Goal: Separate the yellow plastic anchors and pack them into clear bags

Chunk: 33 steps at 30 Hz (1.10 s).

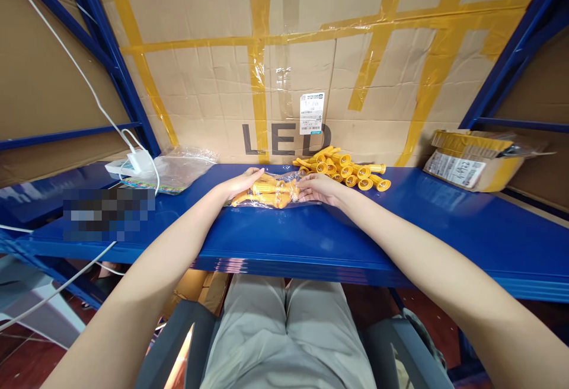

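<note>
A clear plastic bag (288, 199) with several yellow horn-shaped plastic pieces (267, 187) inside lies on the blue shelf in front of me. My left hand (243, 182) grips the bag's left end, its thumb along the top edge. At the right end, my right hand (319, 188) has its fingers closed on the plastic. Just behind and right of that hand lies a loose pile of the same yellow pieces (345, 171), their flared ends mostly facing me.
Behind the blue shelf (284, 241) stands a large taped carton (213, 92) marked LED. A small open carton (473, 160) sits at the right. On the left are flat clear plastic bags (186, 166), a white power strip with a plug (138, 160), cables and a blurred-out dark object (109, 211).
</note>
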Each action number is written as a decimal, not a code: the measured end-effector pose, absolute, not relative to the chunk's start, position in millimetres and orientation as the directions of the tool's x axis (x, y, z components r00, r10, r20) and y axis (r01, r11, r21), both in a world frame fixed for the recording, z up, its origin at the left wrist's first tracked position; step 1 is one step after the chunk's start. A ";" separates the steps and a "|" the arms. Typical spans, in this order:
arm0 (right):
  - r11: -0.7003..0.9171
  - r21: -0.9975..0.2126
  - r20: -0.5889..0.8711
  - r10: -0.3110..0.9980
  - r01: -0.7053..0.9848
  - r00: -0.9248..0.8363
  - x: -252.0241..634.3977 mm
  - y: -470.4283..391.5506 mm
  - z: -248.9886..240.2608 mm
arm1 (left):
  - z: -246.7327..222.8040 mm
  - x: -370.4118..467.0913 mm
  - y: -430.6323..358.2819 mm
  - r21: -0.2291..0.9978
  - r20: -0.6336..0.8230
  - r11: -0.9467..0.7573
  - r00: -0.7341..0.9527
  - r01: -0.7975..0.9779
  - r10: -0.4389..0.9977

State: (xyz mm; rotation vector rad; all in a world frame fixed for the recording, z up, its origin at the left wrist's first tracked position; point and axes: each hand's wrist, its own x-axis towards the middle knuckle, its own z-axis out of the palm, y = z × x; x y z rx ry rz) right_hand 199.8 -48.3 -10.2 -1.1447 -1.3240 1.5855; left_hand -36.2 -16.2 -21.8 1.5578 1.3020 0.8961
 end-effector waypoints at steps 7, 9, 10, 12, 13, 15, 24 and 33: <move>-0.154 -0.988 -0.146 0.930 0.002 -0.338 194.6 -55.0 -4.5 | -22.0 -36.7 -14.0 0.983 -0.100 0.060 0.234 0.171 0.967; -0.129 -0.991 -0.109 0.943 -0.043 -0.315 192.3 -56.2 -4.4 | -21.1 -36.8 -14.3 0.986 -0.106 0.072 0.228 0.150 0.968; -0.115 -0.991 -0.088 0.947 -0.070 -0.310 191.2 -56.5 -4.9 | -20.5 -36.8 -14.5 0.988 -0.103 0.072 0.230 0.139 0.968; -0.095 -0.989 -0.056 0.951 -0.115 -0.304 189.3 -56.7 -6.4 | -19.4 -36.8 -14.8 0.990 -0.094 0.067 0.233 0.123 0.968; -0.093 -0.988 -0.052 0.953 -0.125 -0.299 188.5 -56.8 -7.3 | -19.2 -36.9 -14.7 0.991 -0.089 0.063 0.227 0.122 0.970; -0.110 -0.988 -0.075 0.955 -0.110 -0.286 187.4 -57.2 -8.9 | -19.4 -37.1 -13.9 0.990 -0.079 0.053 0.207 0.130 0.975; -0.064 -0.984 -0.107 0.955 0.164 -0.275 185.5 -59.4 -12.0 | -23.3 -36.2 -13.5 0.941 0.021 -0.058 0.113 0.333 0.993; 0.038 -0.996 0.005 0.928 0.080 -0.374 188.2 -56.9 -10.7 | -21.9 -37.1 -8.4 0.868 0.146 -0.158 0.062 0.470 0.987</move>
